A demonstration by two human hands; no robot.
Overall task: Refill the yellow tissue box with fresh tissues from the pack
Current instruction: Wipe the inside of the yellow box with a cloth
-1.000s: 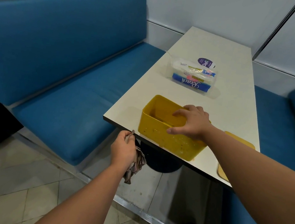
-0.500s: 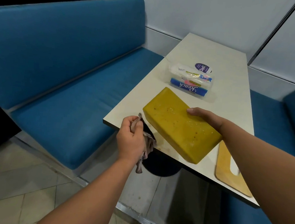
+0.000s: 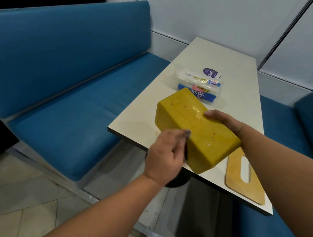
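The yellow tissue box (image 3: 194, 127) is tipped with its speckled, wet-looking underside facing up, over the near end of the table (image 3: 235, 91). My right hand (image 3: 225, 121) grips its far long edge. My left hand (image 3: 165, 154) holds a dark cloth (image 3: 187, 140) against the box's near side; most of the cloth is hidden by my fingers. The tissue pack (image 3: 198, 84), white with blue lettering, lies on the table just beyond the box. The box's flat lid (image 3: 245, 179) with its slot lies at the table's near right corner.
A round purple sticker or coaster (image 3: 210, 72) lies behind the pack. Blue padded benches (image 3: 64, 76) flank the table on both sides. A white wall rises behind it. Tiled floor lies lower left.
My right hand turned the box from standing open side up to bottom up and lifted it. My left hand rose from below the table edge and brought the cloth against the box.
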